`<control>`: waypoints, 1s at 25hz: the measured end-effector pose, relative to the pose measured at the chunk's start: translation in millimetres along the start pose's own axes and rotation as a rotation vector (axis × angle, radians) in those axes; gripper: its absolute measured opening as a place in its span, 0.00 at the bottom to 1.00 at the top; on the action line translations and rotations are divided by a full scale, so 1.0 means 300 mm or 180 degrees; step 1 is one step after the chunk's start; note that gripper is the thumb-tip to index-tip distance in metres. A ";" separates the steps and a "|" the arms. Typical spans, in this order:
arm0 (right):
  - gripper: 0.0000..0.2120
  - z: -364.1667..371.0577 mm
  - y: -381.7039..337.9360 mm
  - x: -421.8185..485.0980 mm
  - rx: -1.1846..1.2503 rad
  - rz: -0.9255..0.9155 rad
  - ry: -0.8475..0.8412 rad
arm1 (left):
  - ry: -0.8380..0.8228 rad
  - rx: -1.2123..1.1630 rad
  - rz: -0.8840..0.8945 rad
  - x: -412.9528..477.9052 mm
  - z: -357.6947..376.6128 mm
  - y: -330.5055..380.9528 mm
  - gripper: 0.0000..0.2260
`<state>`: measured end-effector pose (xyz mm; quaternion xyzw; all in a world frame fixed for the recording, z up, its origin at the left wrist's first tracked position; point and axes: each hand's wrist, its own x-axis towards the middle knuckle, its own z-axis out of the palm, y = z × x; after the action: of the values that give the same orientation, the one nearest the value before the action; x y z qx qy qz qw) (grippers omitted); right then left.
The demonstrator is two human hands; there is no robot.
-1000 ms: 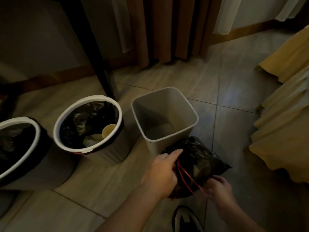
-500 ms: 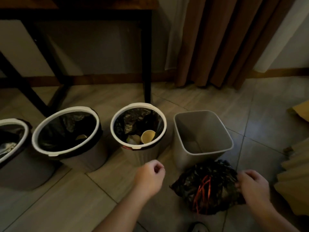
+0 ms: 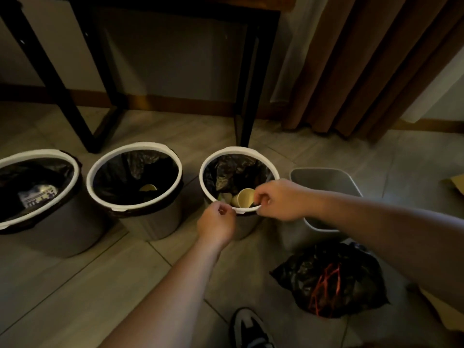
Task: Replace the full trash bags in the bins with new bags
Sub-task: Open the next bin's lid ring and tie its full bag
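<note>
A person is crouching over a row of bins on a dim tiled floor (image 3: 100, 285), working at the third bin (image 3: 247, 228), a round grey plastic tub capped by a smooth white ring (image 3: 202, 177). Both hands are meeting at the ring's near edge: the right hand (image 3: 278, 199) is pinching it between thumb and curled fingers, and the left hand (image 3: 217, 223), fingers also curled, appears to be pinching it just beside. The ring is clamping a crinkled black liner (image 3: 233, 169), which is holding a tan paper cup (image 3: 247, 197) and pale scraps. To do this well, the hands are probably best lifting the ring evenly from both sides so it is coming off level, then gathering the thin film at its top so nothing is spilling. The liner is looking glossy and flimsy, likely to snag or tear if yanked. To the right, a square bin (image 3: 326, 180) with matte grey walls is standing bare, waiting for a new bag. Near it on the floor, a tied bag (image 3: 351, 285) is slumping, wrinkled and shiny, with a red cord (image 3: 326, 282) bunched on top. Two more ringed bins, one (image 3: 140, 145) and another (image 3: 37, 153), are sitting to the left, lined and holding rubbish.
</note>
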<state>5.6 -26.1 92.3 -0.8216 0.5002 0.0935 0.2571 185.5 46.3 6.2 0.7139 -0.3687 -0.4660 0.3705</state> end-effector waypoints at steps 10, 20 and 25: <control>0.17 0.155 0.061 0.334 -0.0051 -0.0501 -0.0452 | 0.0684 -0.0218 -0.0262 0.246 0.031 -0.113 0.12; 0.10 0.301 0.100 0.278 -0.0094 -0.0822 0.0626 | 0.0454 -0.1599 -0.0991 0.258 0.086 -0.096 0.08; 0.08 0.321 0.057 0.249 0.0029 -0.0998 0.0524 | 0.0531 -0.1611 -0.0987 0.225 0.040 -0.129 0.10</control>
<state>36.7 -40.4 -26.0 -0.8932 0.3857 -0.0177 0.2304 201.1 2.9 -57.5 0.6824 -0.0959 -0.5338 0.4900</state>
